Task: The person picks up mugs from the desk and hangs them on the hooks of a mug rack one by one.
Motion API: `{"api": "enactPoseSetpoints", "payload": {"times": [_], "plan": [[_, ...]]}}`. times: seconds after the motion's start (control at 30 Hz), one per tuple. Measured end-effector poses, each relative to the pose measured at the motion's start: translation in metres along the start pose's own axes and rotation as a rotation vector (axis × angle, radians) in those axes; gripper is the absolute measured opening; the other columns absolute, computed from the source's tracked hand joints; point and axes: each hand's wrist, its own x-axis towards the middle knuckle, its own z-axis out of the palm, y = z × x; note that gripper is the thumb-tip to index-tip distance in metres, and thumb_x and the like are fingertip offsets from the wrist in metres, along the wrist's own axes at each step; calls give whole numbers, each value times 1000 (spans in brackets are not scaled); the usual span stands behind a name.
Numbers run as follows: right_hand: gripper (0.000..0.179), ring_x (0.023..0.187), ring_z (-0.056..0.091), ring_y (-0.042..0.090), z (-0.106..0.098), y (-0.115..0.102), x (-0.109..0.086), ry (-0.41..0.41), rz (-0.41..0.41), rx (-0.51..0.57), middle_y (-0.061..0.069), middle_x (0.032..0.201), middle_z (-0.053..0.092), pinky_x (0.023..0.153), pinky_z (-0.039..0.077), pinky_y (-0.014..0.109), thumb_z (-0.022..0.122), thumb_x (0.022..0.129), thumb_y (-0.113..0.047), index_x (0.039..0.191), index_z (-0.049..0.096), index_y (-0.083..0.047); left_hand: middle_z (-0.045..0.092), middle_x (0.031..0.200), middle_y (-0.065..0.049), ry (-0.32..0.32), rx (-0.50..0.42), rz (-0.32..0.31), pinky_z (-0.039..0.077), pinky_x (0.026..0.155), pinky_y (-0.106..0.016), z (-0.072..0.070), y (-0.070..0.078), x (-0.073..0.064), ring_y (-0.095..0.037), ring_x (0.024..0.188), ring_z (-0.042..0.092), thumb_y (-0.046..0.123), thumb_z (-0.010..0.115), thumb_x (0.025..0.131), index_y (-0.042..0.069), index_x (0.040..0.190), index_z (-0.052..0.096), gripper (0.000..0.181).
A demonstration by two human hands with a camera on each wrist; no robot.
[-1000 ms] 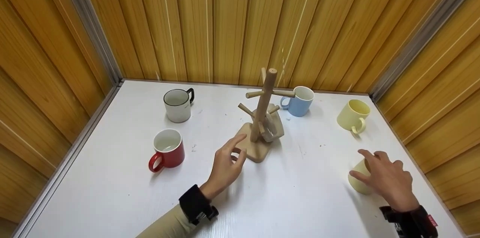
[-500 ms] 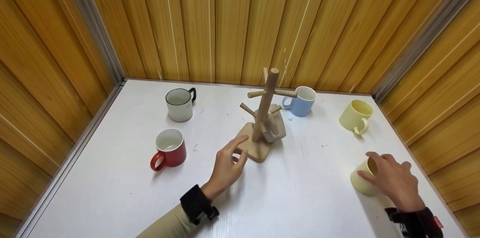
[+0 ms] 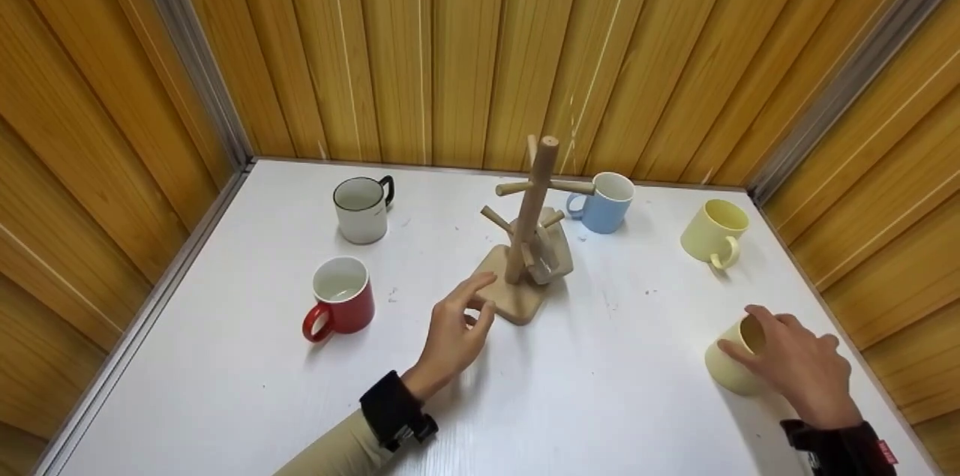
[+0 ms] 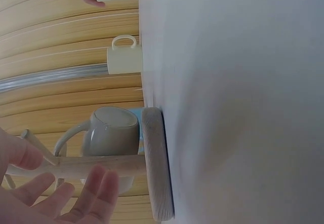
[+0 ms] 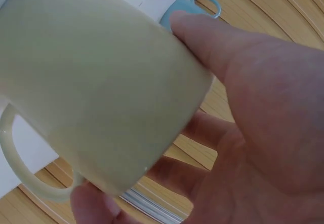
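At the right side of the table, my right hand grips a pale yellow mug near its rim. In the right wrist view the thumb lies along one side of the mug and a fingertip is at the other, beside the handle. My left hand holds nothing, its fingers loosely curved, close to the base of a wooden mug tree. A greyish beige mug hangs from a lower peg of the tree, partly behind the post.
A red mug and a white mug with a black rim stand on the left. Behind the tree is a blue mug; a second yellow mug stands at the back right. Wood-patterned walls enclose the table.
My right hand has shifted a little to the right and come closer about the pale yellow mug's rim. The left hand stays in place; the head view has moved slightly.
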Motion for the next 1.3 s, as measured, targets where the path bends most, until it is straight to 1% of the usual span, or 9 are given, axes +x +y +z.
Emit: {"api": "enactPoseSetpoints", "payload": {"times": [0.13, 0.33, 0.47, 0.57, 0.73, 0.87, 1.03, 1.13, 1.3], "plan": [[83, 94, 48, 71, -1, 0, 1, 3, -10, 7, 43, 124, 52, 63, 44, 72, 67, 90, -65, 139, 50, 0, 65, 136, -8, 5, -4, 0, 60, 67, -34, -1, 1, 0, -14, 87, 71, 1, 64, 97, 5, 137, 63, 40], [70, 93, 53, 64, 1, -1, 0, 64, -27, 46, 42, 115, 57, 65, 44, 70, 77, 89, -47, 132, 55, 3, 67, 131, -8, -3, -7, -6, 60, 67, -34, 0, 1, -1, -19, 87, 71, 0, 64, 97, 3, 136, 63, 40], [65, 91, 54, 62, 5, -2, -2, 113, -52, 64, 40, 114, 60, 67, 43, 69, 81, 86, -40, 129, 57, 2, 72, 115, -10, -6, -6, -15, 60, 67, -34, -1, 2, -1, -22, 87, 71, 0, 64, 97, 3, 135, 64, 38], [63, 89, 53, 60, 6, -5, -2, 137, -66, 75, 39, 116, 61, 64, 44, 64, 83, 84, -37, 128, 58, 1, 73, 109, -10, -9, -5, -10, 60, 66, -32, -1, 2, -1, -23, 87, 72, 0, 63, 97, 2, 133, 65, 36], [62, 87, 48, 56, 2, -19, -4, 179, -63, 94, 40, 123, 57, 51, 45, 53, 86, 82, -34, 128, 59, -1, 73, 118, -13, -34, -15, -4, 59, 66, -29, 0, 3, -2, -21, 89, 73, 2, 62, 98, 1, 130, 66, 33], [60, 89, 45, 54, -4, -35, -7, 254, -84, 138, 35, 129, 56, 50, 44, 50, 86, 81, -33, 129, 61, -5, 74, 115, -15, -66, -21, -13, 59, 68, -31, 0, 4, -1, -22, 88, 73, 5, 60, 99, 2, 130, 66, 31], [54, 93, 46, 49, -9, -56, -11, 392, -175, 201, 25, 127, 60, 58, 41, 46, 88, 77, -26, 124, 65, -9, 76, 111, -13, -103, -32, -13, 60, 68, -34, 1, 7, -1, -23, 87, 72, 5, 60, 100, 4, 128, 68, 29], [52, 96, 48, 46, -10, -66, -12, 462, -265, 232, 21, 125, 62, 69, 38, 46, 90, 73, -19, 119, 66, -8, 76, 110, -11, -126, -38, -13, 60, 70, -34, 1, 9, -1, -19, 88, 72, 5, 60, 99, 7, 126, 70, 29], [57, 101, 47, 41, -8, -79, -13, 511, -400, 303, 19, 126, 61, 79, 32, 44, 95, 67, -10, 116, 66, -7, 76, 109, -10, -170, -54, -8, 60, 73, -33, 2, 11, 0, -17, 91, 72, 9, 62, 100, 8, 124, 71, 26]]}}
